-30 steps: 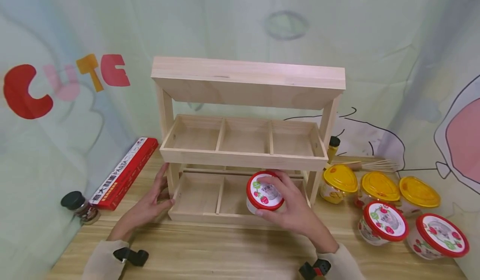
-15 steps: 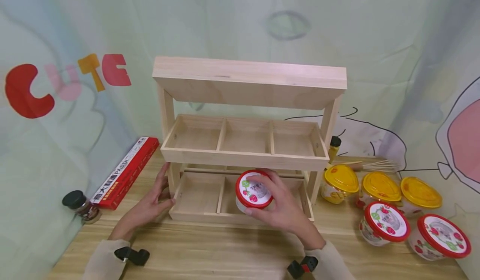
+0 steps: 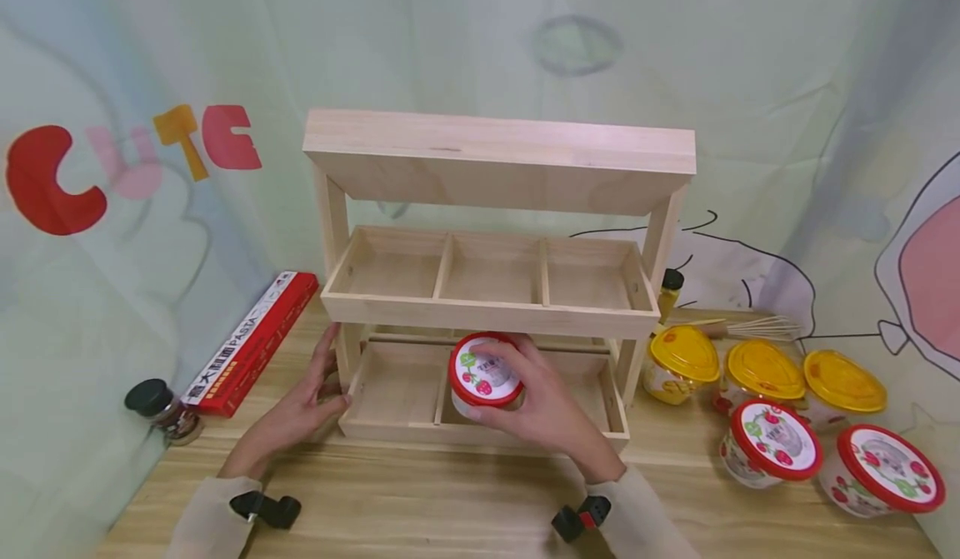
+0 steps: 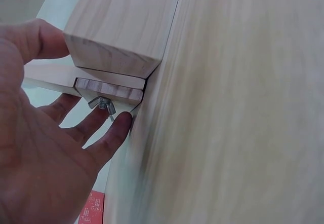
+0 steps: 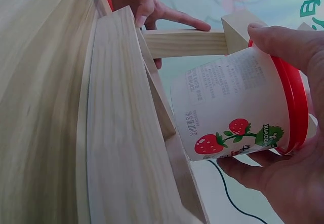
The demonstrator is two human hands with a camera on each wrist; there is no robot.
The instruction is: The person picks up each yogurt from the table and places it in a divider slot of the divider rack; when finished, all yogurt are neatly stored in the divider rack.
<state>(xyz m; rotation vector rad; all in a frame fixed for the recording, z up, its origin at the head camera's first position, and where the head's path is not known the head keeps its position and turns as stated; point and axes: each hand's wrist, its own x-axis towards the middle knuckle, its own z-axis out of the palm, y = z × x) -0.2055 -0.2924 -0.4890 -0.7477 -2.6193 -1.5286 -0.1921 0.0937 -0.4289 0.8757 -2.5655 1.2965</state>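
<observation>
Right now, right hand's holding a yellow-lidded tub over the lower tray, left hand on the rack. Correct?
Not yellow: the head view shows a red-rimmed lid. The right hand holds that tub over the lower tray, left hand on the rack.

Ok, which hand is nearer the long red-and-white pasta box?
Left: the left hand is just right of the pasta box; the right hand is farther right.

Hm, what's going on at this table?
A person's right hand holds a red-lidded tub at the middle of the lower tray of a wooden rack; whether the tub rests there is hard to tell. The left hand holds the rack's left end. Two more red-lidded tubs and three yellow-lidded tubs stand to the right.
</observation>
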